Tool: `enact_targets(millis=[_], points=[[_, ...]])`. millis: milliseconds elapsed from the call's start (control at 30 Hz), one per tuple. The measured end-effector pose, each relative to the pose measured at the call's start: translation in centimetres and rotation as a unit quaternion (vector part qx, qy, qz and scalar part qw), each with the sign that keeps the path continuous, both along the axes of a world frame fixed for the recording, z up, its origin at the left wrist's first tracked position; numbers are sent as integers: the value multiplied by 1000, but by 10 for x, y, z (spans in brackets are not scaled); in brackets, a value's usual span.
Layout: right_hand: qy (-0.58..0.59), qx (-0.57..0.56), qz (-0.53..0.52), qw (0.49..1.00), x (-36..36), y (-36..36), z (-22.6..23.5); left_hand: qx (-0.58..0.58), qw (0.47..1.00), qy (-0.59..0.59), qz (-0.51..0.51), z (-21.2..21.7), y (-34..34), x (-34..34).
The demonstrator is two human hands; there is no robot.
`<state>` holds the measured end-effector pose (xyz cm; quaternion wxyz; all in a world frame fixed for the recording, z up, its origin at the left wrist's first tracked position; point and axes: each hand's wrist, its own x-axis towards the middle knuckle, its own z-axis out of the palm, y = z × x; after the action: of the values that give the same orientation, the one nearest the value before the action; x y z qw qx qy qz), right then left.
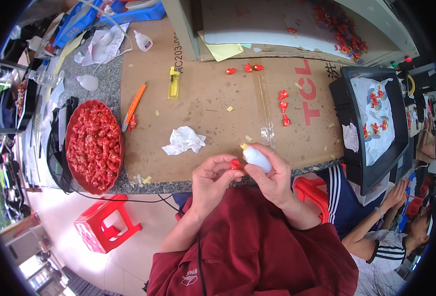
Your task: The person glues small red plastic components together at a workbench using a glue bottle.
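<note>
Near the table's front edge, my left hand pinches a small glossy red figurine piece between thumb and fingers. My right hand, just beside it, is closed round a white squeeze bottle. The bottle's yellow tip points up and left, apart from the red piece. On the cardboard beyond lie more red pieces: a short column to the right and a small group at the far side. A crumpled white tissue lies left of my hands.
At left stands a red oval basket heaped with red pieces. An orange utility knife and a yellow lighter lie on the cardboard. A black tray holds finished-looking figures at right. A co-worker's arm is beyond it.
</note>
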<state>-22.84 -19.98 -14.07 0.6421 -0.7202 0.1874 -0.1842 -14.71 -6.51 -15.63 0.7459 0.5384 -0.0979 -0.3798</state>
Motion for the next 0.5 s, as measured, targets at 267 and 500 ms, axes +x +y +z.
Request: enact_targets(millis=[267, 500], points=[[-25, -74, 29, 997, -16, -19, 15, 13, 998, -39, 40, -4, 7, 3], [-31, -116, 49, 992, -22, -25, 25, 49, 986, -160, 28, -8, 11, 2]])
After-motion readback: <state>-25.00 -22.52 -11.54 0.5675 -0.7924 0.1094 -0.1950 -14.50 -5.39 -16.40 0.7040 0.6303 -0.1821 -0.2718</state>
